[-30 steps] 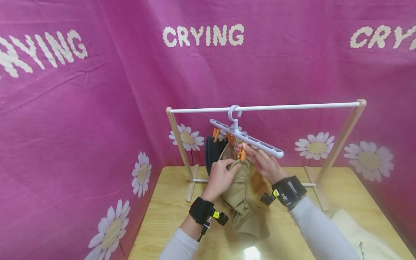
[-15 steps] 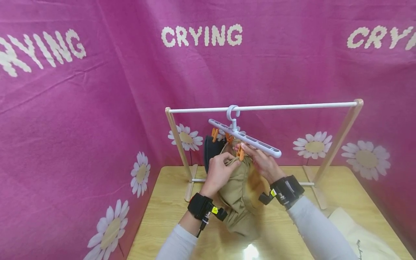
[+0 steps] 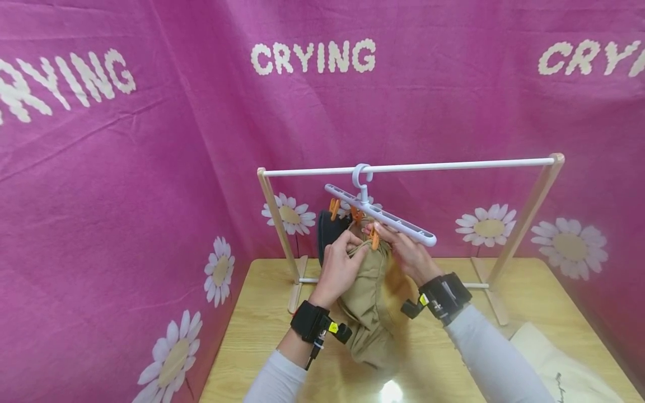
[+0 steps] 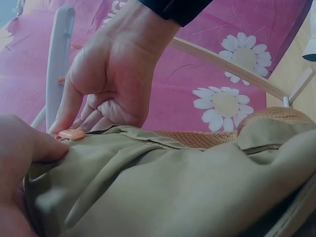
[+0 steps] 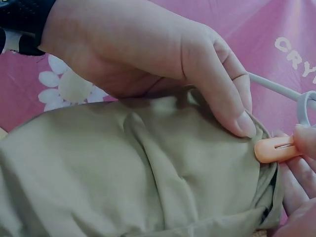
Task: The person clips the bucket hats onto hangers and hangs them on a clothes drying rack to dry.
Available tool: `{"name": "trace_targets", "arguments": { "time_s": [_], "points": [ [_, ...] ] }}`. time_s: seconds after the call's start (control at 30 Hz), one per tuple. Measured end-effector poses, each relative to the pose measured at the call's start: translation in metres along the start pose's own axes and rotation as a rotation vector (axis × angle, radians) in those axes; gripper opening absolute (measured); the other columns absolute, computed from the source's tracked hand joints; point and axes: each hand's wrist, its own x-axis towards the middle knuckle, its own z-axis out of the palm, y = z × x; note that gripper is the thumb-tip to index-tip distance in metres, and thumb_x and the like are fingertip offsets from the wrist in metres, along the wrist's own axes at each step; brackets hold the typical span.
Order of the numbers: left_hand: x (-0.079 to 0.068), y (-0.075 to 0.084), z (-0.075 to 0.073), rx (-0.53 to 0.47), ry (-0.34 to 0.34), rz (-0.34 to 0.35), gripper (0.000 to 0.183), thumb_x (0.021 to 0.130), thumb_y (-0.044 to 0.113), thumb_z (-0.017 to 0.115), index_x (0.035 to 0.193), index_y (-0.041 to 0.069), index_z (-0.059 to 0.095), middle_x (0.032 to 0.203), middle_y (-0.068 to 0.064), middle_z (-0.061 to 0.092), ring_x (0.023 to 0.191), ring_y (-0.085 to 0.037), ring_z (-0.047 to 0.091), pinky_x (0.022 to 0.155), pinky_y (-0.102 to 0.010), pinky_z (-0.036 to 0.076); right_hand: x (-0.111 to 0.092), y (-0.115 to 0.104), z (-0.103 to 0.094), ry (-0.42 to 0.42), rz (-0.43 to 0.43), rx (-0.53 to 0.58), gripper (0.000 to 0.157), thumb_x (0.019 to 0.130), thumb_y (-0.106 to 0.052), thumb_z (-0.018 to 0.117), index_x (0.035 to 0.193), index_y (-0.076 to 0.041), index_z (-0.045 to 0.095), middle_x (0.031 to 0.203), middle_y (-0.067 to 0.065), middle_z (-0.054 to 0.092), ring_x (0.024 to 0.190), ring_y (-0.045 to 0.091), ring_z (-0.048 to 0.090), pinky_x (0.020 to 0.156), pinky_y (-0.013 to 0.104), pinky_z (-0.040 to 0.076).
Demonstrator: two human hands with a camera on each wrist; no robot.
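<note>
The lower end of the khaki garment (image 3: 370,336) swung toward nine o'clock. The left hand's (image 3: 341,267) thumb shifted slightly toward ten.

Khaki cloth (image 3: 370,280): matt, smooth weave, soft creases. Brown piece (image 4: 276,116) behind: coarse, rough weave. Clip (image 5: 269,150): smooth plastic, slight sheen. Hanger (image 3: 403,225): smooth plastic, faint gloss. Rack posts (image 3: 532,207): matt wood. Surface (image 3: 252,302): wood-grained, glossy under light. Backdrop (image 3: 312,123): wrinkled matt cloth.

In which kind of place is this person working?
Probably a staged indoor filming setup: a magenta cloth backdrop with white daisies, a pale wooden table, and a white-barred wooden clothes rack.
</note>
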Motion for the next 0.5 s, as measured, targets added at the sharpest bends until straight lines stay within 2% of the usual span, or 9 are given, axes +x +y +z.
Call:
{"name": "trace_targets", "arguments": {
  "time_s": [0.1,0.23,0.37,0.5],
  "points": [
    [0.0013,-0.0023,0.0021,-0.024,-0.020,-0.012,0.009,0.100,0.014,0.071,0.100,0.008,0.065,0.074,-0.005,0.071,0.045,-0.003,0.031,0.050,-0.022,0.032,-0.0009,0.0000,0.0015,0.005,0.021,-0.013,0.023,0.110,-0.018,0.054,0.113,-0.028,0.074,0.117,-0.013,0.075,0.122,0.008,0.058,0.114,0.032,0.032],
    [0.0018,-0.0059,0.0035,-0.046,-0.011,-0.025,0.008,0.101,0.014,0.071,0.099,0.008,0.065,0.073,-0.003,0.067,0.049,-0.004,0.034,0.052,-0.023,0.033,0.0013,0.0010,0.0050,-0.006,0.030,-0.027,0.021,0.109,-0.019,0.056,0.110,-0.026,0.075,0.116,-0.010,0.076,0.120,0.009,0.058,0.116,0.037,0.027],
    [0.0003,-0.0063,0.0057,-0.029,0.038,-0.039,0.009,0.102,0.018,0.069,0.098,0.011,0.066,0.088,-0.001,0.076,0.063,-0.005,0.050,0.060,-0.024,0.040,0.0028,0.0028,0.0060,-0.004,0.016,-0.025,0.021,0.109,-0.017,0.055,0.109,-0.025,0.075,0.113,-0.009,0.077,0.117,0.008,0.061,0.114,0.034,0.031],
    [-0.0003,-0.0047,0.0099,0.008,0.115,-0.015,0.010,0.102,0.020,0.070,0.097,0.011,0.070,0.094,-0.001,0.074,0.081,-0.010,0.061,0.071,-0.025,0.046,0.0019,0.0040,0.0045,0.005,0.012,-0.027,0.020,0.109,-0.017,0.054,0.113,-0.024,0.073,0.113,-0.012,0.076,0.114,0.006,0.063,0.109,0.026,0.038]
  ]
}}
